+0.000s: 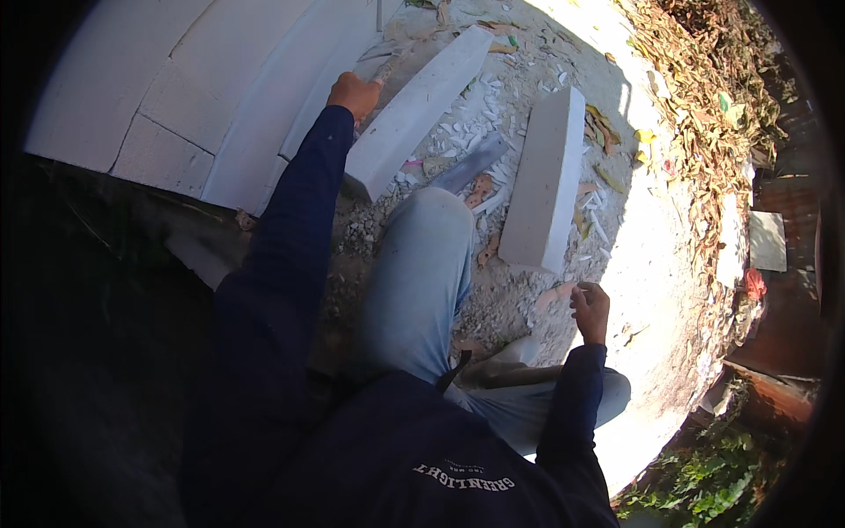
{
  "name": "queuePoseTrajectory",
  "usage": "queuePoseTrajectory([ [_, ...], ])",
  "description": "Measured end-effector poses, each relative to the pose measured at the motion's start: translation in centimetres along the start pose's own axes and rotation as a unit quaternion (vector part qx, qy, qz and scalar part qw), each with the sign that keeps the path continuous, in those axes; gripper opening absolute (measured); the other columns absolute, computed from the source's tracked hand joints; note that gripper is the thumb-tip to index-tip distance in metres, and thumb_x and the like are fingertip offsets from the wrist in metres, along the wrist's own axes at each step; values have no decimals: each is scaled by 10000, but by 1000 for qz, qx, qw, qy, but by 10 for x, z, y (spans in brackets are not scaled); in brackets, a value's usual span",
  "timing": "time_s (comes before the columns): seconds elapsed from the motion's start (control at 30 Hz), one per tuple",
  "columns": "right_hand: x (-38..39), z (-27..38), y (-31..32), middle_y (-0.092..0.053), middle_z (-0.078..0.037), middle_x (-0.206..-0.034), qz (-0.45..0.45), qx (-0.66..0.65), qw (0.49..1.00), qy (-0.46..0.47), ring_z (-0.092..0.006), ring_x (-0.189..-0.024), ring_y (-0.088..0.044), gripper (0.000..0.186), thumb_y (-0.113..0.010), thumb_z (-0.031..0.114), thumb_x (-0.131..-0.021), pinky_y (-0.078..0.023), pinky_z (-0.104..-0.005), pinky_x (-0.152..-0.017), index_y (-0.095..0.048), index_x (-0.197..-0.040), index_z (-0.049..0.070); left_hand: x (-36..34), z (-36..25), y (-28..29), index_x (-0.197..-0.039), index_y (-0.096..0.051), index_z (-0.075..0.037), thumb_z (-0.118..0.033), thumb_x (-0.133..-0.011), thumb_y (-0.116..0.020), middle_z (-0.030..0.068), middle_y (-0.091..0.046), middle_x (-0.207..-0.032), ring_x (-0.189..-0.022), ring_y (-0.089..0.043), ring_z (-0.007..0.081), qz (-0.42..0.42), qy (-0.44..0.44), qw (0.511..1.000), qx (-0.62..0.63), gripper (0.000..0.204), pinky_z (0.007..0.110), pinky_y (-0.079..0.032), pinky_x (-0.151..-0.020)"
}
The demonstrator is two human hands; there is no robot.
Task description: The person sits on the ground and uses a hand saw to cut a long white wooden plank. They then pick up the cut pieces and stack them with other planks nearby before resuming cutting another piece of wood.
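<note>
My left hand (355, 95) reaches forward, its fingers closed, between a stack of white blocks and a long white block (422, 106) lying on the ground. Something thin seems to extend from its fingers, too blurred to name. My right hand (591, 310) hangs over the sandy ground, just off the near end of a second long white block (544, 180). Its fingers are curled in, and what they hold, if anything, is too small to make out. A flat grey strip (475, 165) lies between the two blocks, beyond my knee.
The stacked white blocks (176, 97) form a wall at the left. White chips (475, 114) and rubble litter the ground around the long blocks. Dry leaves (704, 114) pile up at the far right, with green plants (704, 484) lower down. My bent knee (422, 229) rises in the middle.
</note>
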State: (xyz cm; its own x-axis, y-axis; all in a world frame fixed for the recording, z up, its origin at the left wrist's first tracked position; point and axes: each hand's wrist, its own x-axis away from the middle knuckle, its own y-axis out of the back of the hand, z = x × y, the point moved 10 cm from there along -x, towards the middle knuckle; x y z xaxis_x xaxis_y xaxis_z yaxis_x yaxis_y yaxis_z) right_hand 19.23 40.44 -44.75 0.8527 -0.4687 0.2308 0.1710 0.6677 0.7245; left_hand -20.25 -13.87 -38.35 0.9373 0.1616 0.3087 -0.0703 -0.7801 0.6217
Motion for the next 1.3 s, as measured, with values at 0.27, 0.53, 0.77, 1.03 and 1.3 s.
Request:
queuePoseTrajectory([
  [0.27, -27, -8, -24, -706, -244, -991, -58, 28, 998, -12, -325, -882, -710, 507, -750, 276, -877, -554, -403, -780, -610, -1242, -46, -85, 108, -3, -1166, -682, 38, -270, -889, -677, 207, -718, -1115, -1001, -702, 349, -128, 23, 962, -241, 414, 434, -544, -890],
  [0.53, -52, -6, -82, -584, -304, -1303, -141, 112, 983, 24, -427, -1193, -598, 965, -840, 400, -752, -469, -460, -1016, -374, -1428, -106, 19, -108, -96, -1044, -746, -25, -247, -895, -670, 205, -731, -917, -879, -704, 350, 2, -332, 939, -96, 279, 423, -536, -839],
  [0.77, -68, 20, -89, -622, -291, -1210, -44, 52, 994, -89, -424, -1126, -630, 832, -878, 359, -676, -487, -466, -976, -454, -1252, -67, 42, -20, -283, -1005, -754, -18, -189, -899, -632, 195, -729, -1075, -1029, -701, 358, 225, -280, 815, -455, 236, 444, -545, -916],
  [1.03, -72, 2, -89, -604, -280, -1243, -35, 59, 990, -121, -437, -1128, -625, 838, -854, 337, -649, -494, -468, -961, -432, -1257, -56, 49, 247, -288, -1357, -552, -46, -357, -789, -797, 201, -639, -1290, -1213, -623, 359, 94, 53, 859, -500, 693, 434, -521, -995],
  [1.3, -74, 0, -83, -599, -289, -1268, -48, 28, 990, -132, -433, -1144, -622, 947, -849, 388, -658, -492, -464, -965, -382, -1357, -48, 40, 264, -311, -1224, -649, 11, -347, -676, -888, 205, -664, -1261, -1180, -648, 337, 258, 65, 865, -426, 698, 408, -530, -971],
])
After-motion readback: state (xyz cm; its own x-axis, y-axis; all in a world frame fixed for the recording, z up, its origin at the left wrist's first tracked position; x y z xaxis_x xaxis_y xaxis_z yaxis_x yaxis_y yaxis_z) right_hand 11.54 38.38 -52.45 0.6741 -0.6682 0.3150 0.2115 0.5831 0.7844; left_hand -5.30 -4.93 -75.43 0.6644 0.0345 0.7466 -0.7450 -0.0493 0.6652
